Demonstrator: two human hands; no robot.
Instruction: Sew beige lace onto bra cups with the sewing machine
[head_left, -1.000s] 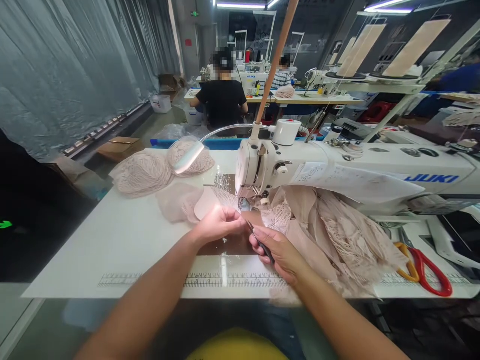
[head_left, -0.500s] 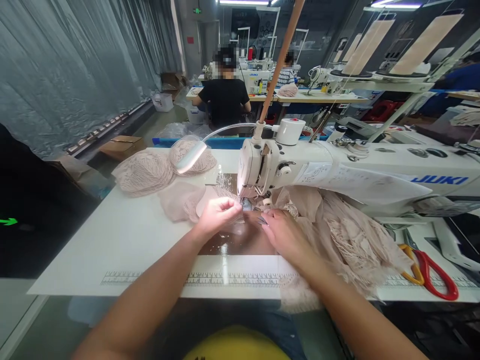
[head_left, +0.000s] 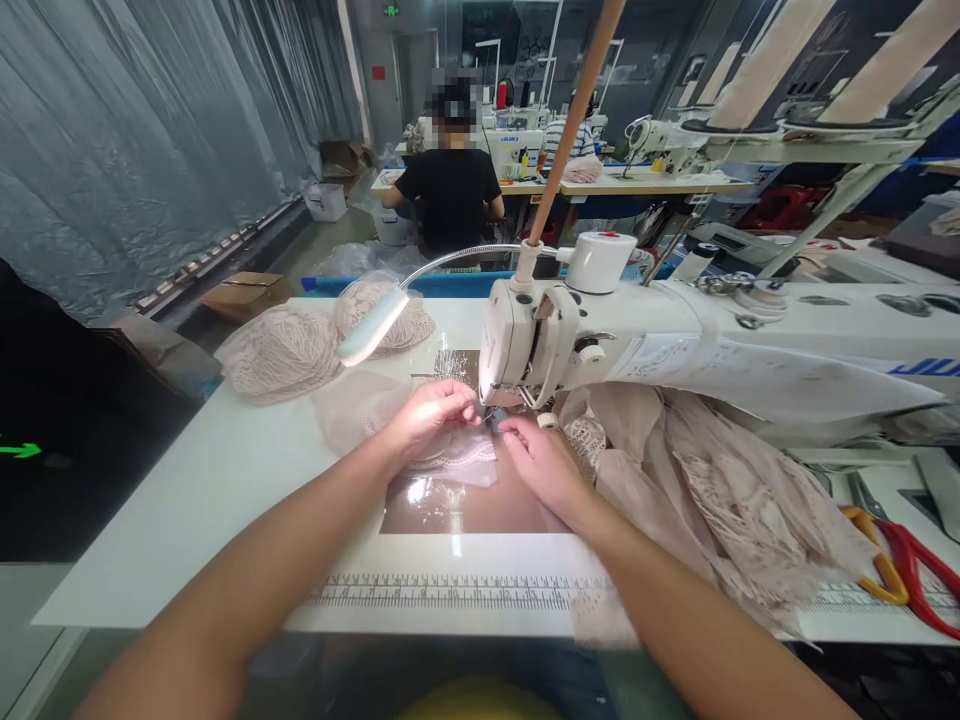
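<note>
My left hand [head_left: 429,412] pinches a pale lace fabric piece [head_left: 461,457] just left of the needle of the white sewing machine [head_left: 570,330]. My right hand [head_left: 541,462] lies on the same fabric right of the needle, fingertips close together at the presser foot; whether it holds a small tool I cannot make out. A heap of beige lace garments [head_left: 712,480] spreads to the right under the machine arm. The fabric rests on a shiny brown plate [head_left: 465,505] set in the white table [head_left: 210,480].
A gooseneck lamp [head_left: 371,325] hangs over two lace cups [head_left: 285,350] at the back left. Red and orange scissors [head_left: 900,575] lie at the right edge. A ruler strip [head_left: 450,592] runs along the table front. Other people sit at machines behind.
Both hands have moved up toward the needle. One second ago my right hand held a dark snipper near the table front; now its fingers rest on the fabric at the presser foot.
</note>
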